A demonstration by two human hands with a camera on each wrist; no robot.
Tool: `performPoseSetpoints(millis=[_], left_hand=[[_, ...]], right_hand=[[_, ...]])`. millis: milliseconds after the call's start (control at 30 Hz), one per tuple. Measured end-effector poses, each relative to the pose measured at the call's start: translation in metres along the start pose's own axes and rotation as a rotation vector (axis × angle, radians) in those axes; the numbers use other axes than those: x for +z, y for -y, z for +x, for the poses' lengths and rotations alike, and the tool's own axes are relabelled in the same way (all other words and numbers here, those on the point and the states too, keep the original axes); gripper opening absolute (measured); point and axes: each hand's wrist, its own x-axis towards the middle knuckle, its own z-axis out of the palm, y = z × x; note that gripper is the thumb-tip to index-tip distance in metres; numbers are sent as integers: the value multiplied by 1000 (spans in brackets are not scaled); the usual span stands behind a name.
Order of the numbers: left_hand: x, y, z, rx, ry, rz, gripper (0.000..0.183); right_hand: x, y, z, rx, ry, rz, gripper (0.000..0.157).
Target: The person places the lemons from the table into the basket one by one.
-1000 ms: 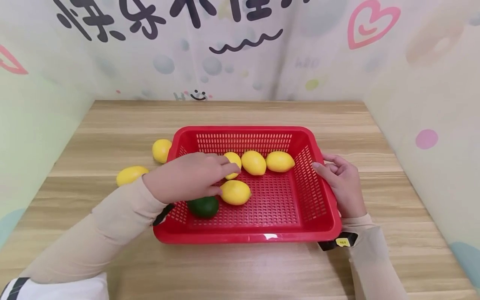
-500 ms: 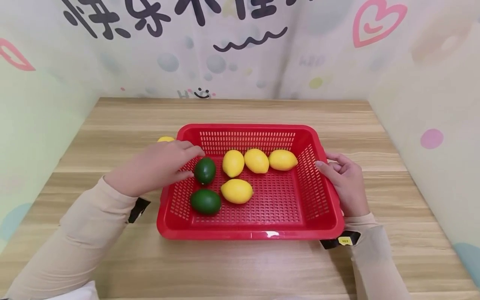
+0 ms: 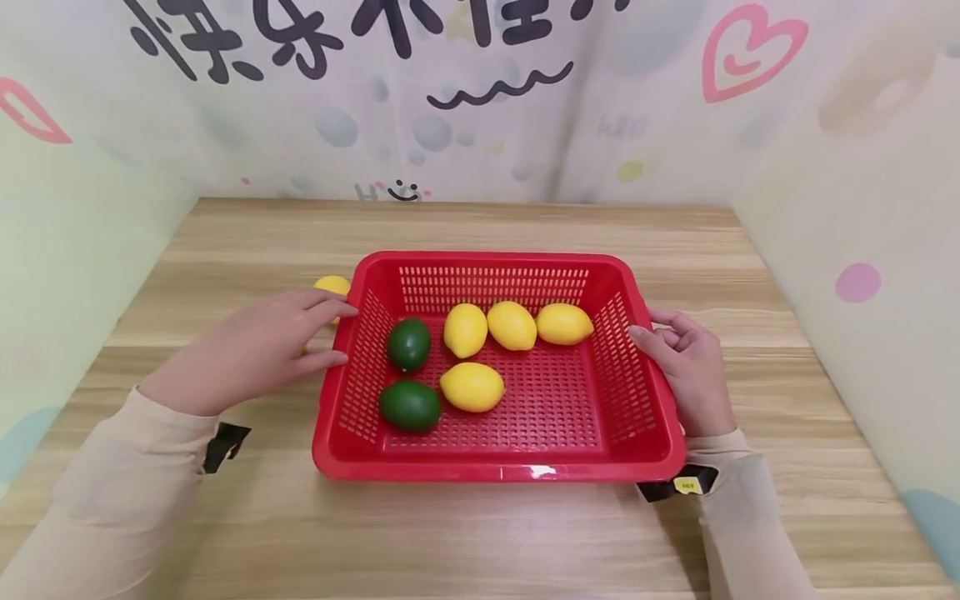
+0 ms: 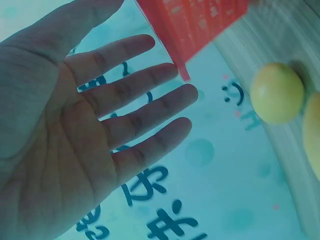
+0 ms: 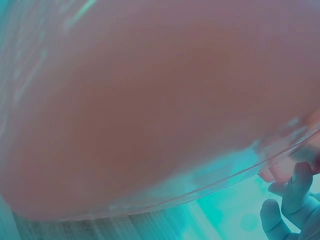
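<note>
A red plastic basket (image 3: pixel 498 473) stands on the table, its walls slotted. Inside lie several yellow lemons (image 3: pixel 472 387) and two smooth, dark green fruits that look like avocados (image 3: pixel 410 406), on the left side. My right hand (image 3: pixel 693 375) grips the basket's right rim, thumb on top and fingers curled outside. At the left rim is my left hand (image 3: pixel 255 346), holding nothing; its fingers (image 4: pixel 145 120) are spread and nearly straight in the left wrist view. Whether the fingertips touch the rim, I cannot tell. In the right wrist view, the basket wall (image 5: pixel 150 100) fills most of the frame.
Outside the basket, a lemon (image 3: pixel 332 285) sits on the wooden table (image 3: pixel 487 533) behind my left hand. The left wrist view shows two lemons (image 4: pixel 277 93) there, one cut by the frame edge. A printed wall (image 3: pixel 480 142) encloses the back and sides.
My left hand has drawn back leftward from inside the basket to its left rim. Both avocados now show fully; one was hidden behind the hand before. My right hand keeps its grip.
</note>
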Motion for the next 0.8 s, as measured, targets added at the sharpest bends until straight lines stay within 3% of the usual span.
performPoseSetpoints(millis=[167, 367, 533, 800], left_hand=[[1, 7, -8, -37, 1, -37, 58], [3, 24, -20, -131, 20, -98, 56], [11, 39, -28, -167, 53, -127, 59], [26, 59, -41, -229, 50, -109, 58]], right_hand=[[-1, 1, -1, -2, 2, 5, 54], [1, 2, -1, 4, -8, 8, 56], [2, 2, 0, -1, -10, 15, 58], [1, 1, 0, 2, -18, 8, 57]])
